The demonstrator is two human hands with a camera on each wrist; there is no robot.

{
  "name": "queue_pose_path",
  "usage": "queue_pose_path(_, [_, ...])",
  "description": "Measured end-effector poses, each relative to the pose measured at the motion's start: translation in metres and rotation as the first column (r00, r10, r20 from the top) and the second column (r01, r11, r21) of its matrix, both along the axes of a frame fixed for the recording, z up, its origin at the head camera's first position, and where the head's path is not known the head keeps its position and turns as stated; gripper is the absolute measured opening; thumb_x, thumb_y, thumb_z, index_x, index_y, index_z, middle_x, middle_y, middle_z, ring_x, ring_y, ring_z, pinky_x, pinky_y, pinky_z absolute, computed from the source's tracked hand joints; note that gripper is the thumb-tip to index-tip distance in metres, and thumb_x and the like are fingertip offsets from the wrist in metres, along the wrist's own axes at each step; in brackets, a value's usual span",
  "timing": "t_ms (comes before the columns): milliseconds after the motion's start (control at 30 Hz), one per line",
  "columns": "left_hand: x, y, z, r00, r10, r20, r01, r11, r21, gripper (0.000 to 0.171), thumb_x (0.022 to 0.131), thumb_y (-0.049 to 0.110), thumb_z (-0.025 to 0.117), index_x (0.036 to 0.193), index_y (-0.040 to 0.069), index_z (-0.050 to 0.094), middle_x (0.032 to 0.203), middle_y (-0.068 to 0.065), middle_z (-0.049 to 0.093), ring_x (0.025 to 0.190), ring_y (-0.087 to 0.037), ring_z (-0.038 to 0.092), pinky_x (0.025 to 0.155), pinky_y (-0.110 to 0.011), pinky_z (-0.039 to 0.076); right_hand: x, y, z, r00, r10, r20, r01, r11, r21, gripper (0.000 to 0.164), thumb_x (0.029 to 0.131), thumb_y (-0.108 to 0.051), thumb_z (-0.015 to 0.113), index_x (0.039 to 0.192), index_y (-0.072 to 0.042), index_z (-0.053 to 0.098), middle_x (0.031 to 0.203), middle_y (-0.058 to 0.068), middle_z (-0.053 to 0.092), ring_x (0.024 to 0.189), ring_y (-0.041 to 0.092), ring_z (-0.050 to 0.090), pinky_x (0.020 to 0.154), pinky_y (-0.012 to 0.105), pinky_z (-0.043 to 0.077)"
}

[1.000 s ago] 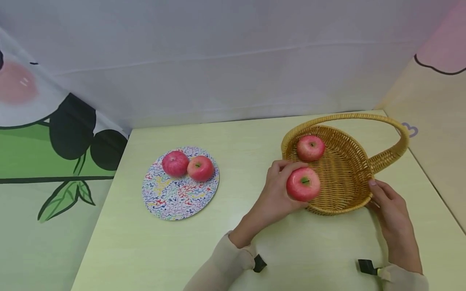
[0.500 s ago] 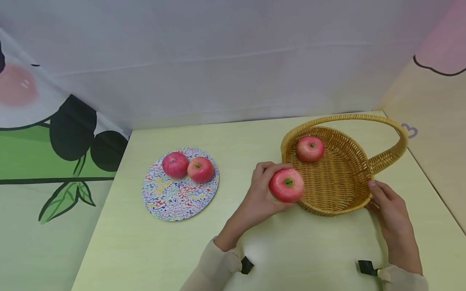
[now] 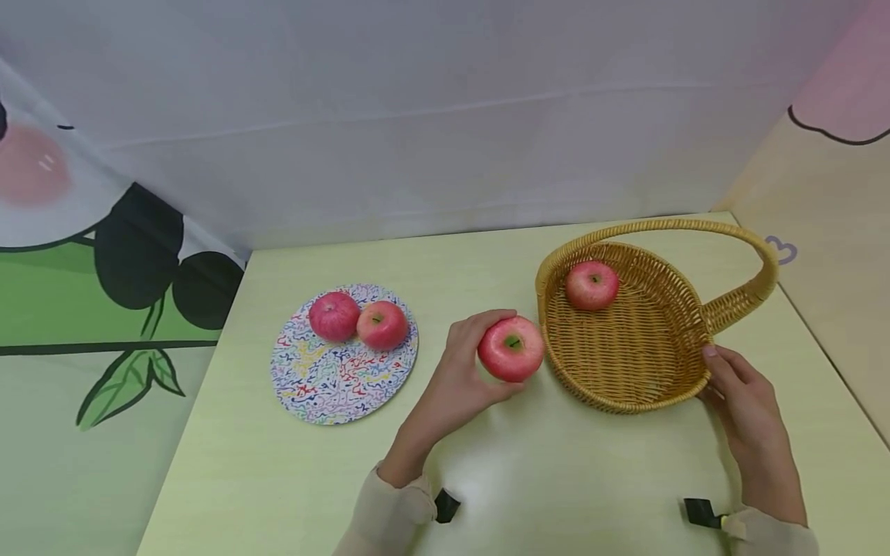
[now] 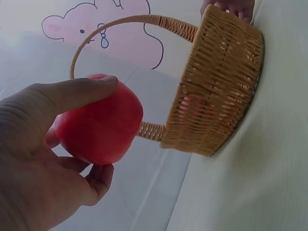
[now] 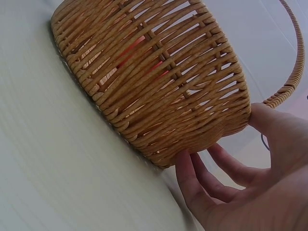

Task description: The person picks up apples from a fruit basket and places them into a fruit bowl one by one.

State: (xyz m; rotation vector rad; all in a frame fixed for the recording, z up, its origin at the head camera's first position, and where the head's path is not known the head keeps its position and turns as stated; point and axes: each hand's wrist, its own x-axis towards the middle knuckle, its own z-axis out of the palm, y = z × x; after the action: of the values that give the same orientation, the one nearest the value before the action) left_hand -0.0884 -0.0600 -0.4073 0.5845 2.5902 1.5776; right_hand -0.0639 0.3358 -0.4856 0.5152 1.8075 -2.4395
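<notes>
My left hand (image 3: 455, 382) holds a red apple (image 3: 511, 351) in the air just left of the wicker basket (image 3: 636, 359), thumb on one side and fingers on the other. In the left wrist view this apple (image 4: 103, 125) appears apart from the basket wall (image 4: 216, 82). My right hand (image 3: 747, 409) grips the basket's near right side. Its thumb lies at the rim and its fingers (image 5: 192, 183) press low on the woven wall, as the right wrist view shows. Inside the basket, at the back left, sits another apple (image 3: 592, 286).
On the table's left side lies a round plate (image 3: 313, 394) with a colourful squiggle pattern. Two red apples, one at the left (image 3: 334, 316) and one at the right (image 3: 382, 325), rest on it. The basket's tall handle (image 3: 667, 225) arches over its back. A pale cloth (image 3: 445, 154) hangs behind the table.
My left hand has carried the apple leftward, from over the basket's near left part to outside its rim. The right hand and the basket have stayed in place.
</notes>
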Motion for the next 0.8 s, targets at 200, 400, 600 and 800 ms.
queue_pose_path(200, [0.001, -0.010, 0.004, 0.999, 0.041, -0.035, -0.042, 0.999, -0.035, 0.086, 0.077, 0.012, 0.093, 0.149, 0.034, 0.049, 0.148, 0.014, 0.053, 0.141, -0.013, 0.039, 0.105, -0.044, 0.055, 0.000, 0.001, 0.000, 1.000, 0.000, -0.016, 0.000, 1.000, -0.009, 0.013, 0.106, -0.021, 0.060, 0.114, -0.023, 0.070, 0.104, -0.015, 0.071, 0.091, 0.000, 0.069, 0.074, 0.017, 0.057])
queue_pose_path(400, [0.003, -0.022, 0.005, 0.997, 0.066, -0.046, -0.067, 0.997, -0.022, 0.087, 0.078, 0.010, 0.091, 0.150, 0.032, 0.047, 0.150, 0.012, 0.050, 0.142, -0.013, 0.045, 0.110, -0.043, 0.054, -0.001, 0.001, -0.001, 1.000, -0.006, -0.016, 0.006, 1.000, -0.013, 0.013, 0.106, -0.021, 0.060, 0.114, -0.023, 0.071, 0.104, -0.014, 0.071, 0.091, 0.000, 0.070, 0.074, 0.017, 0.057])
queue_pose_path(600, [0.005, -0.033, 0.005, 0.996, 0.081, -0.039, -0.081, 0.997, 0.004, 0.090, 0.078, 0.008, 0.091, 0.151, 0.034, 0.047, 0.151, 0.011, 0.050, 0.143, -0.013, 0.048, 0.109, -0.044, 0.055, -0.001, 0.001, -0.002, 1.000, -0.009, -0.012, 0.009, 1.000, -0.020, 0.013, 0.106, -0.021, 0.060, 0.113, -0.023, 0.071, 0.104, -0.015, 0.071, 0.090, 0.000, 0.070, 0.074, 0.016, 0.057])
queue_pose_path(800, [0.006, -0.044, 0.004, 0.992, 0.125, -0.031, -0.124, 0.992, 0.022, 0.090, 0.077, 0.008, 0.092, 0.150, 0.033, 0.048, 0.151, 0.010, 0.052, 0.143, -0.015, 0.048, 0.107, -0.046, 0.056, -0.001, 0.001, -0.002, 1.000, -0.008, -0.014, 0.007, 1.000, -0.022, 0.013, 0.106, -0.021, 0.060, 0.113, -0.023, 0.071, 0.104, -0.015, 0.071, 0.090, 0.000, 0.070, 0.074, 0.016, 0.057])
